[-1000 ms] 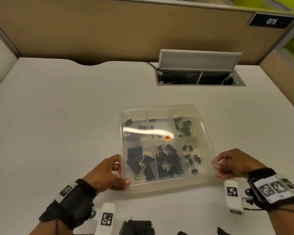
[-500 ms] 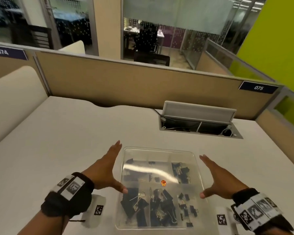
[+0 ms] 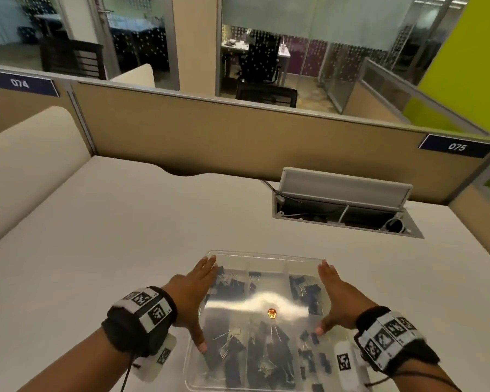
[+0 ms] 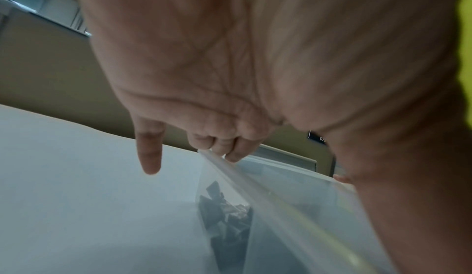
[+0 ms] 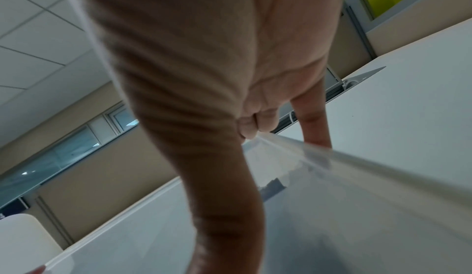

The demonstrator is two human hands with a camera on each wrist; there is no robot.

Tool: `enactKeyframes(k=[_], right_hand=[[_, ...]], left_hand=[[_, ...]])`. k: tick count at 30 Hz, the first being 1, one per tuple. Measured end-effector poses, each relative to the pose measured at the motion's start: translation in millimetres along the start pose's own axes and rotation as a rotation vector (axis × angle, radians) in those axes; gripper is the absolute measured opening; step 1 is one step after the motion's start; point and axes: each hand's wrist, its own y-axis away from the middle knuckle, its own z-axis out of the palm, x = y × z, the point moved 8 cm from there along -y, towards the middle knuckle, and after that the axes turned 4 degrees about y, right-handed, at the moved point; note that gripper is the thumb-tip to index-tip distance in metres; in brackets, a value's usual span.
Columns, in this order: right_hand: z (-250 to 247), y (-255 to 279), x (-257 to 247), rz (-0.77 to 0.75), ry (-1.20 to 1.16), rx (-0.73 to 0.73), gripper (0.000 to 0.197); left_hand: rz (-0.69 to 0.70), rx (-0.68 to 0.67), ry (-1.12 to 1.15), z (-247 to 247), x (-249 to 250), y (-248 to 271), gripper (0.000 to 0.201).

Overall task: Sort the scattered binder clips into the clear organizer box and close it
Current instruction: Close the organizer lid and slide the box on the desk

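With the clips (image 3: pixel 269 355) all inside the box (image 3: pixel 266 257) and none loose on the desk (image 3: pixel 125 222), you look to be on the closing step. The lid (image 3: pixel 255 304) lies over the box, and both your hands are flat on it: the left hand (image 3: pixel 194 295) along the left edge, the right hand (image 3: pixel 337 298) along the right, fingers straight, thumbs spread onto the lid, gripping nothing. The left wrist view shows fingertips (image 4: pixel 231 153) touching the rim. Whether the lid has latched, you cannot tell from here. The next move likely calls for even downward pressure along both edges. The box sits on the desk right in front of you, clear and divided, with black clips grouped in its compartments and a small orange spot (image 3: pixel 272 312) near the lid's middle.
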Motion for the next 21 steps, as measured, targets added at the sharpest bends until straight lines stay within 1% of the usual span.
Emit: enactKeyframes(k=[6, 9, 10, 12, 13, 14, 15, 16, 17, 18, 19, 20, 21], right_hand=[[5.1, -4.7, 4.0, -0.031, 0.010, -0.014, 0.134], [4.8, -2.7, 1.6, -0.048, 0.025, -0.001, 0.135], [3.9, -3.6, 3.0, -0.060, 0.027, 0.024, 0.136], [2.8, 2.7, 2.3, -0.075, 0.011, 0.028, 0.135], [1.2, 8.5, 2.5, -0.089, 0.013, 0.043, 0.134], [1.8, 12.8, 3.0, -0.115, 0.014, 0.060, 0.132], [1.1, 21.5, 4.5, -0.118, -0.006, 0.040, 0.131], [6.8, 24.8, 9.9, -0.112, -0.030, 0.004, 0.131], [16.9, 27.7, 16.3, -0.122, -0.024, -0.036, 0.130], [19.0, 28.8, 19.9, -0.174, 0.043, 0.029, 0.124], [23.2, 25.7, 26.5, -0.217, 0.111, 0.186, 0.106], [28.8, 20.5, 39.6, -0.241, 0.127, 0.233, 0.077], [33.5, 13.7, 43.8, -0.352, 0.301, 0.372, 0.058]], left_hand=[[-0.016, -0.034, -0.026, 3.4, -0.1, -5.5, 0.158], [-0.034, 0.009, -0.042, -0.4, -0.3, -3.0, 0.156], [-0.046, 0.016, -0.056, -1.4, 0.4, -0.9, 0.154], [-0.073, 0.082, -0.097, -3.2, 4.0, 7.6, 0.150], [-0.081, 0.148, -0.114, -3.8, 8.0, 14.4, 0.145], [-0.099, 0.221, -0.126, -5.6, 12.8, 23.0, 0.135], [-0.107, 0.263, -0.101, -1.8, 15.8, 32.1, 0.123], [-0.120, 0.290, 0.004, 4.6, 17.1, 41.0, 0.112], [-0.127, 0.259, 0.074, 19.9, 17.5, 47.1, 0.106], [-0.119, 0.223, 0.114, 36.8, 17.5, 51.3, 0.106], [-0.104, 0.254, 0.075, 49.4, 19.0, 55.7, 0.115], [-0.128, 0.336, -0.032, 53.6, 12.1, 56.4, 0.120], [-0.215, 0.356, -0.002, 68.1, -3.9, 52.4, 0.112]])
